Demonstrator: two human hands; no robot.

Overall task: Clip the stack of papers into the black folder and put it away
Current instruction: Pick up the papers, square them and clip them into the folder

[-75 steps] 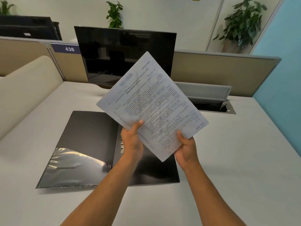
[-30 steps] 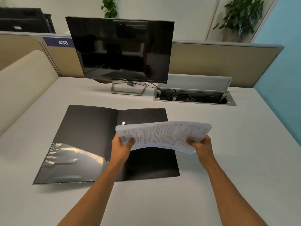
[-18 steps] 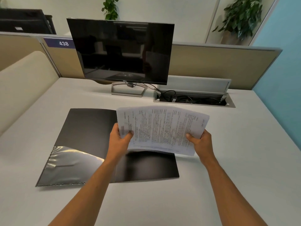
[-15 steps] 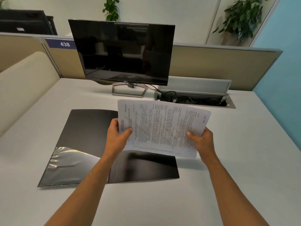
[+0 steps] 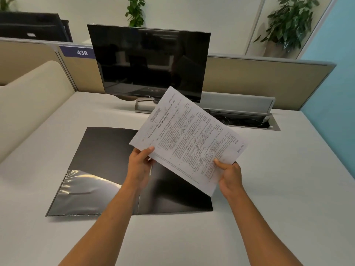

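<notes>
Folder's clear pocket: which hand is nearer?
Left. The left hand holds the papers just right of the pocket; the right hand is farther right, beyond the spine.

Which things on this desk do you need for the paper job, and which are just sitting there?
Needed:
- stack of papers, held above the desk by the left hand and right hand
- black folder, lying open on the desk

Just there:
- monitor, screen dark
- cable box, lid up
- plants behind the partition
- sign 438
</notes>
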